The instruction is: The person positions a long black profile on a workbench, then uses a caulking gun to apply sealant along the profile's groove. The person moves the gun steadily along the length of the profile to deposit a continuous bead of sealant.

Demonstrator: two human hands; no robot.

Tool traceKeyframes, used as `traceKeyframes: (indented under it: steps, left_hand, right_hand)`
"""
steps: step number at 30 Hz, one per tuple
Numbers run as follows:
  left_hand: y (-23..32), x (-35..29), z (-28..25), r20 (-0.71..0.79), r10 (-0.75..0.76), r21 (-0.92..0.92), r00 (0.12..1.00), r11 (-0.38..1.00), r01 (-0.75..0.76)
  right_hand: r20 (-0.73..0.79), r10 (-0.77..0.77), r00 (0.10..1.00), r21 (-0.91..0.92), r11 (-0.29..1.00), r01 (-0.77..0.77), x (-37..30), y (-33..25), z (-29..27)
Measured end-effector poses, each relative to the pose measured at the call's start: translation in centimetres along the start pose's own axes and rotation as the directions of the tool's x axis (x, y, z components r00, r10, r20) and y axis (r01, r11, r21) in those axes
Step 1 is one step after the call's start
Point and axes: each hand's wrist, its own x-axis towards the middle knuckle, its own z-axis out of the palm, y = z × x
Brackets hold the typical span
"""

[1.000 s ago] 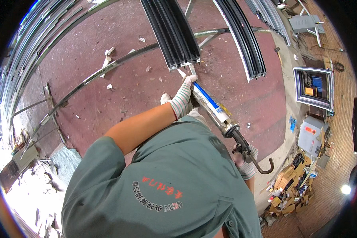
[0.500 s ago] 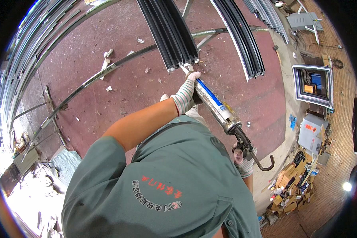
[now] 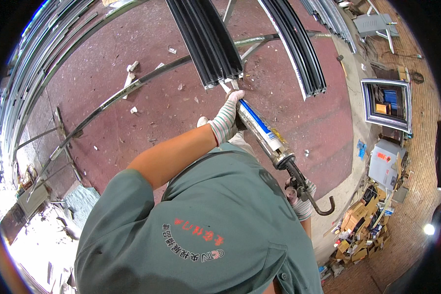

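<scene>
A caulking gun (image 3: pixel 260 131) loaded with a blue and white tube slants from the ends of a black profile bundle (image 3: pixel 208 46) down to my right side. My left hand (image 3: pixel 225 115), in a striped white work glove, is closed round the front of the gun near its nozzle. The nozzle meets the cut ends of the profiles, though its very tip is hard to make out. At the rear, my gloved right hand (image 3: pixel 300 200) wraps the handle and trigger, partly hidden by the gun's frame. The hooked plunger rod (image 3: pixel 323 211) sticks out beyond it.
Another black profile bundle (image 3: pixel 299 54) lies to the right. A metal rail (image 3: pixel 147 78) crosses beneath the bundles. Long profiles (image 3: pixel 44 54) are stacked at far left. A framed window piece (image 3: pixel 387 105), a grey box (image 3: pixel 384 164) and a heap of cardboard (image 3: pixel 360 220) stand right.
The plunger end of the gun and my right hand have shifted slightly down. The left hand and gun front have moved a little to the left.
</scene>
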Motion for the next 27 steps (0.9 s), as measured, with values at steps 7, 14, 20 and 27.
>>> traceKeyframes:
  steps: [7, 14, 20, 27]
  left_hand:
    - [-0.2, -0.2, 0.4, -0.012, 0.009, 0.006, 1.000, 1.000, -0.009]
    - [-0.9, 1.5, -0.4, 0.084, -0.014, -0.104, 0.996, 0.994, 0.023]
    - [-1.5, 1.3, -0.1, 0.112, -0.026, -0.075, 0.993, 0.997, 0.034]
    - [-0.3, 0.5, 1.9, 0.024, 0.005, 0.064, 1.000, 0.998, -0.007]
  right_hand:
    - [-0.038, 0.016, 0.999, 0.005, 1.000, -0.016, 0.0, 0.2, 0.3]
    - [0.008, 0.061, 0.998, -0.044, 0.997, -0.061, 0.0, -0.3, -0.1]
    - [-0.121, -0.011, 0.993, 0.104, 0.994, 0.024, -1.0, 0.2, 0.2]
    - [-0.068, 0.008, 0.998, -0.055, 0.998, -0.011, 0.0, 0.5, -0.2]
